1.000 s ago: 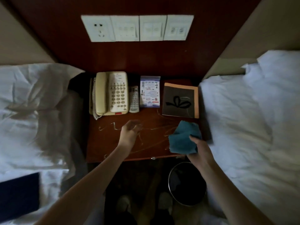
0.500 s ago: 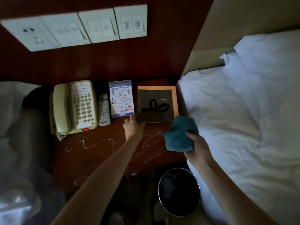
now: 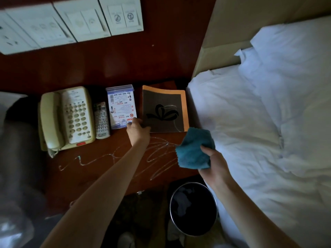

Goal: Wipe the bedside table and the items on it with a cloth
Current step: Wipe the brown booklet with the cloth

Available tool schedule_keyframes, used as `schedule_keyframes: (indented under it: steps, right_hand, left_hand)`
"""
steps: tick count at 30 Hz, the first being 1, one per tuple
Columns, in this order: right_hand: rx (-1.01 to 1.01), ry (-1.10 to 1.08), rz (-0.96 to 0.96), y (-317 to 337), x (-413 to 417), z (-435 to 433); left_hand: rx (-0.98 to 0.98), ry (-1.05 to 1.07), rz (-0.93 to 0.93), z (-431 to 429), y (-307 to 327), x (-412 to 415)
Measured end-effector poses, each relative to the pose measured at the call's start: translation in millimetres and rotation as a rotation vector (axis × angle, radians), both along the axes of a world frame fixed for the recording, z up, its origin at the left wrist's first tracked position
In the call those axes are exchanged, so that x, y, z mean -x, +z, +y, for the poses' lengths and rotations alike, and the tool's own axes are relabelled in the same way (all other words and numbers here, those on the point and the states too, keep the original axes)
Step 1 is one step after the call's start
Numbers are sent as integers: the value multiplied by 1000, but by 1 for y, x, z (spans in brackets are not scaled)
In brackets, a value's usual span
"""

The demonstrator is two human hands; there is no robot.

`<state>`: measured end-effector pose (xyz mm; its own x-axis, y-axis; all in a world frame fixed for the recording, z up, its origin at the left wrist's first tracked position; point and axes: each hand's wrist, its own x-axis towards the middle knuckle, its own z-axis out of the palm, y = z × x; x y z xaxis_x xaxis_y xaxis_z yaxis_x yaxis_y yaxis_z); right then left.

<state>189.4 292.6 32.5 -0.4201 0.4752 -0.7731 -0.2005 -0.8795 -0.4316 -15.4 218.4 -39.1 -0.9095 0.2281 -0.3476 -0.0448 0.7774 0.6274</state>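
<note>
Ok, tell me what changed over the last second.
The left hand reached from over the middle of the table to the near left corner of the booklet and touches it; grip unclear. The right hand still holds the blue cloth by the table's right edge. The phone, remote and card stayed put.

A hotel bedroom: a dark wood bedside table (image 3: 100,176) carries a corded telephone (image 3: 66,119), beside a white-sheeted bed (image 3: 259,131), below a wall switch panel (image 3: 71,24).

left arm reaches to mid-frame, left hand (image 3: 138,130) knuckles up with fingers curled, grasp unclear; right hand (image 3: 214,164), right of centre, grips a crumpled blue terry cloth (image 3: 192,151).
</note>
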Motion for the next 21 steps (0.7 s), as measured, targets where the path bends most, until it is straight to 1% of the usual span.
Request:
schedule_keyframes:
  steps: [2,5,7,12,16,17,19,21]
  right_hand:
    - [-8,2,7,5,-2,1]
    - [-34,-8,1,14,-3,0]
    - [-56,-24,-5,22,-1,-2]
    - [-172,-27,-36,46,11,-12]
    - [-274,-28,-27,64,30,-29]
    - [-302,5,-61,67,36,-36]
    - [-387,151,-179,72,47,-59]
    - [-613,334,-310,73,57,-89]
  left_hand:
    - [-177,79,-118,-2,7,-2]
    - [-486,276,-381,-7,21,-10]
    - [-594,309,-443,-16,32,-18]
    - [-734,280,-491,-55,71,-40]
    - [-776,202,-477,-95,104,-54]
    - [-792,192,-484,-105,112,-58]
    - [-828,155,-505,-123,128,-68]
    - [-844,98,-494,-139,142,-77]
